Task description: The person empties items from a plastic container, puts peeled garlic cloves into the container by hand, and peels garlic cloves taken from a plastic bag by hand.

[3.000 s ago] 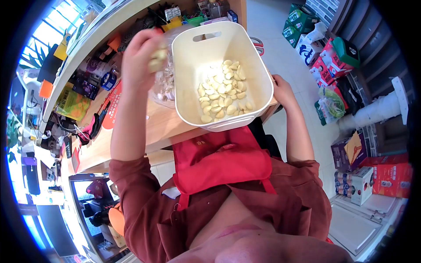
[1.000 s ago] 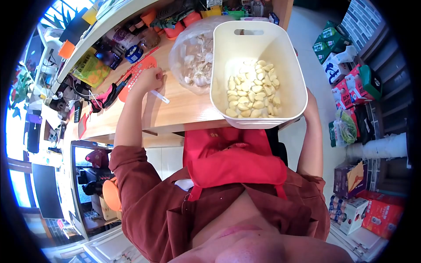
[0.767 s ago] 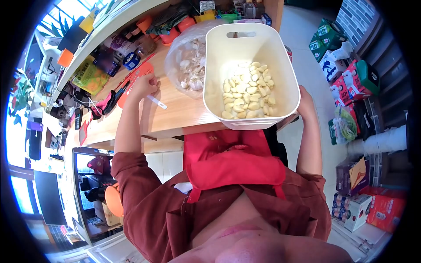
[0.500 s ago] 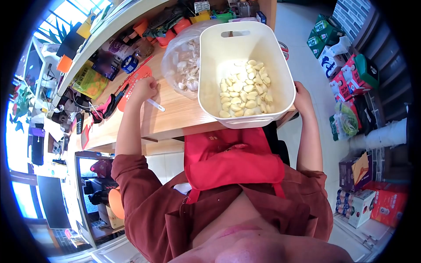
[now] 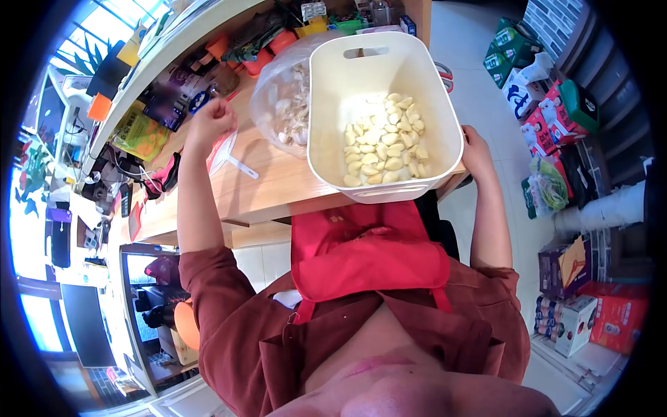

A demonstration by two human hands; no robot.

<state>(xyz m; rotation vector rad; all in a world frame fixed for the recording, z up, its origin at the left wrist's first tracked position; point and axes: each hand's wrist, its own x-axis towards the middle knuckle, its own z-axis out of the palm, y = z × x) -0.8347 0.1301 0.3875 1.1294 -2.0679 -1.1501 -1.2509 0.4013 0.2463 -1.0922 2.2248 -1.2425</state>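
A cream plastic tub (image 5: 326, 104) with a handle slot sits at the front edge of the wooden table (image 5: 278, 177), peeled garlic cloves (image 5: 385, 149) spread over its bottom. My right hand (image 5: 476, 151) grips the tub's right side, its fingertips partly hidden. Over the left part of the table, my left hand (image 5: 214, 119) is closed, fingers curled in; what they hold, if anything, I cannot make out. Beneath it lies a flat pale and reddish piece with a white handle (image 5: 242, 167), mostly covered by the hand.
Left of the tub stands a clear plastic bag (image 5: 281, 104) with garlic bulbs and skins. Red scissor handles (image 5: 445, 75) show behind the tub's right side. A yellow packet (image 5: 142, 132) and cables lie at the left. Boxes (image 5: 549, 128) line the floor at right.
My left hand has moved up and slightly left. The orange surface that showed beside it is no longer visible, and more of the white handle shows. My right hand stays at the tub.
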